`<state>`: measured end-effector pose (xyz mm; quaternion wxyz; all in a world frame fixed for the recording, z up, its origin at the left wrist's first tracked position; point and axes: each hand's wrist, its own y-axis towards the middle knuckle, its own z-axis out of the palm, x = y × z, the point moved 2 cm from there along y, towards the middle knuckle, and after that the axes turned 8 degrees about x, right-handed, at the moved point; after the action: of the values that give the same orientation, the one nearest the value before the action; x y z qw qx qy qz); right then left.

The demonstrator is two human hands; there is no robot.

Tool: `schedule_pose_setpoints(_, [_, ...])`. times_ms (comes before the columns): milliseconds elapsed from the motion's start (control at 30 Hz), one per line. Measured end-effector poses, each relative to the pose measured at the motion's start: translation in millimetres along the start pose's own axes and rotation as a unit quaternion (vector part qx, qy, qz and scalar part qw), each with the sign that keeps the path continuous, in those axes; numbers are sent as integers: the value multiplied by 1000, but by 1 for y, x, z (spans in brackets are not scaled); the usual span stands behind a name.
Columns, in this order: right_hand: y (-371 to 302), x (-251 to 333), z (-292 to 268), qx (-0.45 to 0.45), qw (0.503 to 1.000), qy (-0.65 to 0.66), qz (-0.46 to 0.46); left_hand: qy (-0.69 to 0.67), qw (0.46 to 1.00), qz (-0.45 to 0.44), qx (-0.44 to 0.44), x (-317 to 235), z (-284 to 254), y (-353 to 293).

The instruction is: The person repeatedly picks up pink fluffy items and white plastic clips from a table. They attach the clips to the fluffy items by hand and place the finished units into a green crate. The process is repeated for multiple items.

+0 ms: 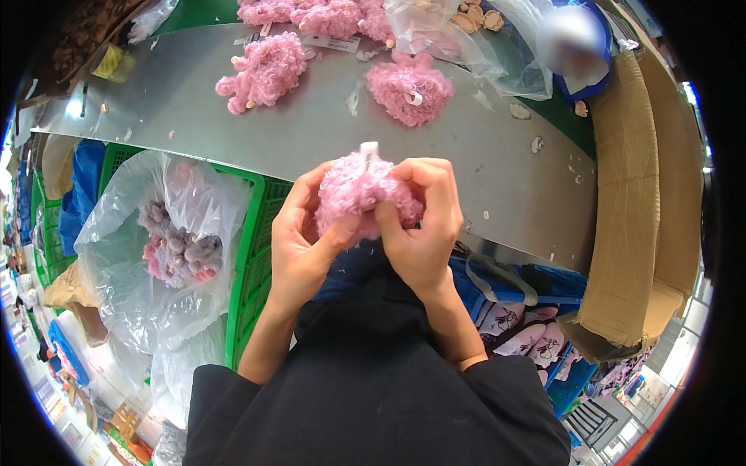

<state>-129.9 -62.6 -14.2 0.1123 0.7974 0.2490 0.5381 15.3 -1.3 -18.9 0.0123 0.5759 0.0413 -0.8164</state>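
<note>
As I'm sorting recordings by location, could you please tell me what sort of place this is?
Probably a soft-toy workshop or factory: pink curly plush pieces lie on a metal worktable, and a clear plastic bag at left holds grey and pink ones.

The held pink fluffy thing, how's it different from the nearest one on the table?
The held one is between two hands; the lying one is untouched. The held one's white tag sticks up; the lying one's white loop is near its middle. Both are pink and curly.

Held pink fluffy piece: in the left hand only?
No, the left hand and right hand both grip the pink fluffy piece.
</note>
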Motion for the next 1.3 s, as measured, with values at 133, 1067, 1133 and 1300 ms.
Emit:
schedule_pose_setpoints(133, [-6,11,4,34,998,-43,3,29,998,16,-49,5,1,-1])
schedule_pose_setpoints(1067, [-9,2,-1,133,973,186,39,141,989,36,-16,17,-30,9])
schedule_pose_setpoints(1133, [-9,4,-3,146,975,160,49,248,965,53,-60,14,-29,11])
schedule_pose_setpoints(1300, [-14,10,4,135,980,139,-34,482,856,137,-123,-2,-21,15])
